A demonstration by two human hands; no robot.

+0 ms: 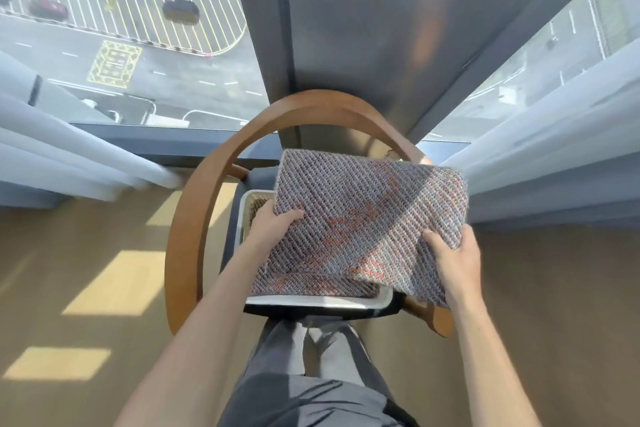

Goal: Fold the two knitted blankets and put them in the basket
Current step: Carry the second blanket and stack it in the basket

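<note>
A folded knitted blanket (367, 215), grey with red and blue flecks, is held flat over a white-rimmed basket (311, 303) that stands on a chair seat. My left hand (273, 227) grips the blanket's near left edge, thumb on top. My right hand (455, 262) grips its near right corner. Beneath the held blanket, a second folded knitted piece (311, 286) of the same pattern lies in the basket. The woven inside of the basket (258, 203) shows at the left. Most of the basket is hidden by the blanket.
A chair with a curved wooden back (194, 218) holds the basket, close against a dark window pillar (363, 45). White curtains (69, 149) hang on both sides. Wooden floor (86, 270) spreads left and right. My grey-trousered legs (311, 374) stand just before the chair.
</note>
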